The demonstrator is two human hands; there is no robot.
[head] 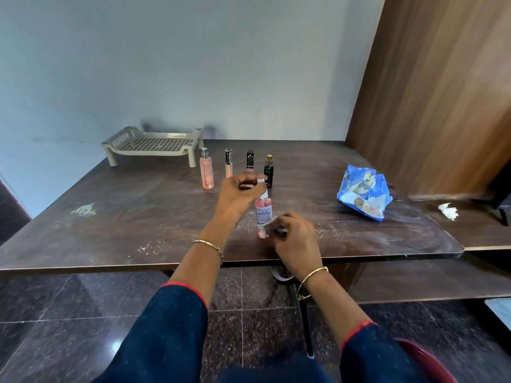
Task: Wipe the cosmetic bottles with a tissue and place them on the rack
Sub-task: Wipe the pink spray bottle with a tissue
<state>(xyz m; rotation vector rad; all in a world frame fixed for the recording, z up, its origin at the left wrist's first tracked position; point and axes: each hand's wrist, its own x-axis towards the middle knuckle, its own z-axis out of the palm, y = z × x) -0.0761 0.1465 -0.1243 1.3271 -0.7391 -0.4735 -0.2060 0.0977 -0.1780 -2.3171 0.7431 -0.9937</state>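
My left hand [240,195] pinches the white spray top of a small pink bottle [263,210] with a white label, held upright over the dark table [124,217]. My right hand [293,236] holds a white tissue [268,226] against the bottle's lower part. Behind stand a tall pink spray bottle [206,170], a slim beige tube with a dark cap [228,163], a black-capped bottle [250,161] partly hidden by my left hand, and a dark bottle with a gold top [268,170]. The beige perforated rack [154,144] sits at the back left with nothing on it.
A blue tissue packet [364,191] lies on the table's right side. A crumpled white tissue [448,211] lies on a lower surface further right. A wooden panel [431,92] rises at the right, and the table's front edge is just below my hands.
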